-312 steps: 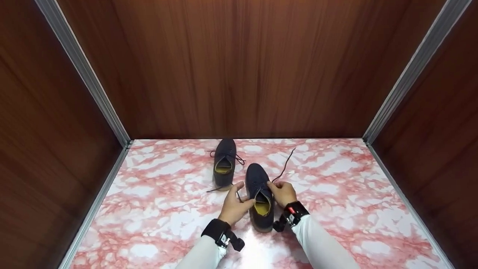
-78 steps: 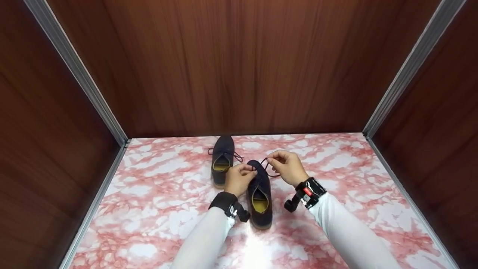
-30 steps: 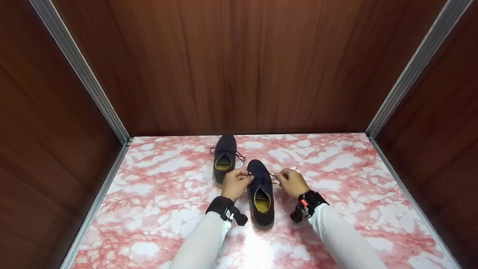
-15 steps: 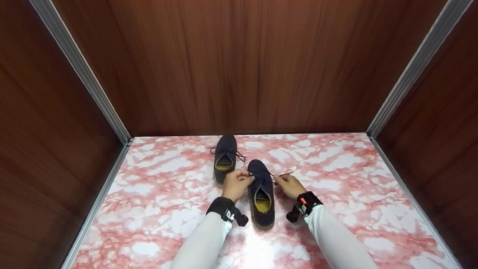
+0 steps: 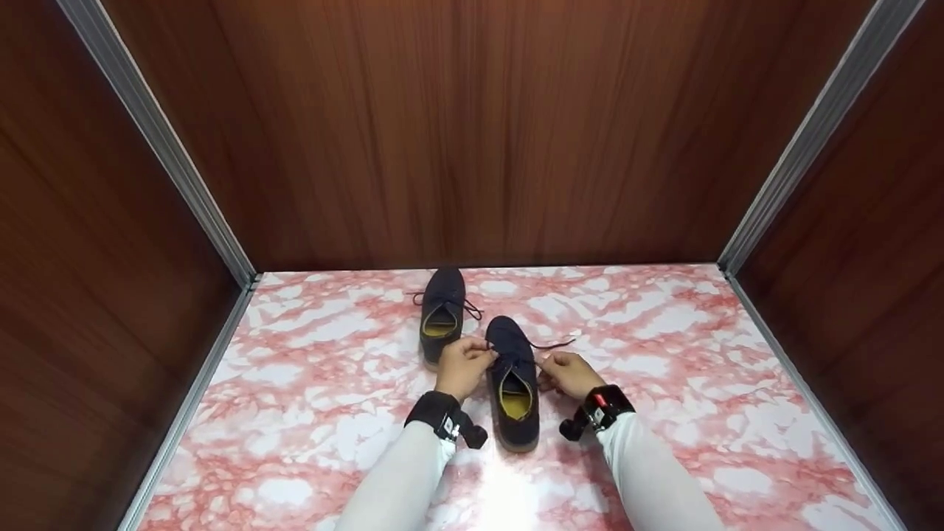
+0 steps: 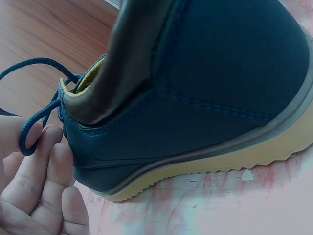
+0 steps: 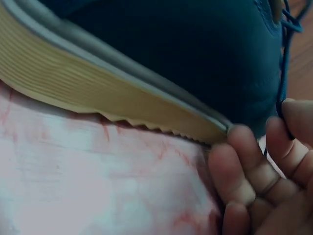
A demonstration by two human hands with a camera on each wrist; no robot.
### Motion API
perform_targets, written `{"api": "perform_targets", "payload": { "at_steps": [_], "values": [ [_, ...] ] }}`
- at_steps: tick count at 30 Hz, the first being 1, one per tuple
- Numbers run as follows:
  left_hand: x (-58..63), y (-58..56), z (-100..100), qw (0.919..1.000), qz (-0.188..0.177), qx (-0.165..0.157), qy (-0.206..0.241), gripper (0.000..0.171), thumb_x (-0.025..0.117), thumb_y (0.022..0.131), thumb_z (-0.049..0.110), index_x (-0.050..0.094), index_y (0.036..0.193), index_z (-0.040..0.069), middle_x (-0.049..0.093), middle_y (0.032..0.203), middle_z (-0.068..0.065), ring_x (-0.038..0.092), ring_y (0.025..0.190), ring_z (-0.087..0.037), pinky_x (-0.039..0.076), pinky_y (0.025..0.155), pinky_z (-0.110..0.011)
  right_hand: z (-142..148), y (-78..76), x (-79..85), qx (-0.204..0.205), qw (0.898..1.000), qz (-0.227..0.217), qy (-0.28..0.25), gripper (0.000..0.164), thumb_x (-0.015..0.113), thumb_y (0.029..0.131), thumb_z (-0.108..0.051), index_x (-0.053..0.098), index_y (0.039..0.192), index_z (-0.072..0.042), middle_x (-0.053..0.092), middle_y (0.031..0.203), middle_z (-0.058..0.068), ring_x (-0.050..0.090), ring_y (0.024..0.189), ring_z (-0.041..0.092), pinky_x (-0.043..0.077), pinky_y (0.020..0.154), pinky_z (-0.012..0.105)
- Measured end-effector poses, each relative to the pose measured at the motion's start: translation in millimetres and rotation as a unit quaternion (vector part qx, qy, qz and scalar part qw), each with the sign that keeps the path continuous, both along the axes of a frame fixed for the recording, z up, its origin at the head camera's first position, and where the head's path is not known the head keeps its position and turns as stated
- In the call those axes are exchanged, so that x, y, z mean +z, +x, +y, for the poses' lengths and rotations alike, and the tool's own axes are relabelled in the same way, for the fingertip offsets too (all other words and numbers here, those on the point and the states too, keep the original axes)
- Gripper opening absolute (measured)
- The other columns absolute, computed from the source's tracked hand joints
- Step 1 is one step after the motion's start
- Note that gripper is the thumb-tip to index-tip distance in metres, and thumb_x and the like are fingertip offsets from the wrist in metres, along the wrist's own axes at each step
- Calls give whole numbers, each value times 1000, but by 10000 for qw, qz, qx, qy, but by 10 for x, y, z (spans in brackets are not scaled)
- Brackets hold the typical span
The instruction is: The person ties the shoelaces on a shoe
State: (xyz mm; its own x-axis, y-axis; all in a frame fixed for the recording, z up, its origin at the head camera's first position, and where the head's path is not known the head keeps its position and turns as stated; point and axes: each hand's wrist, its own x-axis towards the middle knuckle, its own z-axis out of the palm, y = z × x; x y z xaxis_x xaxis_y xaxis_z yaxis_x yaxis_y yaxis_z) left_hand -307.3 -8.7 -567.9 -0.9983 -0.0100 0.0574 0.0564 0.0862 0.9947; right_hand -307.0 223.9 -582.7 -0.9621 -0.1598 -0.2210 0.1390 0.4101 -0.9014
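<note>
A dark navy lace-up shoe [image 5: 518, 431] with a yellow lining and pale ridged sole stands on the marbled surface, toe away from me. My left hand [image 5: 462, 369] is at its left side, thumb and finger pinching a loop of the dark shoelace [image 6: 30, 122]. At the other side, my right hand [image 5: 571, 375] pinches another length of that shoelace [image 7: 284, 73] between thumb and forefinger. A loose lace end [image 5: 554, 345] lies on the surface beyond my right hand. The knot area sits at the top of the shoe between both hands.
The matching shoe [image 5: 445, 286], its lace in a bow, stands farther back on the left, close to my left hand. A brown wood-grain panel [image 5: 472, 147] rises behind, with side panels in metal framing left and right. The red-and-white marbled surface [image 5: 332, 442] runs underneath.
My right hand has come down and nearer the shoe, and a lace end now lies free beyond it. My left hand stays at the shoe's left side, pinching lace.
</note>
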Motion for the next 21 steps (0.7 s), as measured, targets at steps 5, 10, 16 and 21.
{"api": "perform_targets", "payload": {
  "at_steps": [5,10,16,21],
  "values": [
    [-18,7,-1,9999,-51,95,18,13,76,88,3,75,99,-4,79,89,-15,70,73,-6,55,68,-18,114,15,-73,-281,9967,-23,-767,35,50,111,-26,64,96,2,76,85,4,73,76,12,55,71,26],
    [-24,20,-3,9998,-31,59,176,11,74,90,2,73,98,-6,79,91,-19,76,78,-18,62,76,-34,114,31,-128,-1089,9691,-197,-2206,28,49,111,-19,61,89,-5,70,77,0,70,71,14,58,73,30],
    [-51,31,-16,9996,-105,21,265,13,71,94,4,71,102,-6,79,94,-22,77,80,-26,59,68,-31,22,37,-149,-2044,9298,-222,-3053,26,48,111,-17,56,88,-7,68,72,1,69,65,16,54,68,29],
    [-57,31,-20,9990,-243,68,363,14,69,97,8,70,102,-5,80,95,-22,74,74,-16,59,67,-30,31,40,-140,-2298,9128,-258,-3366,28,45,112,-20,54,87,-9,73,76,2,72,71,16,56,73,29]
  ]
}}
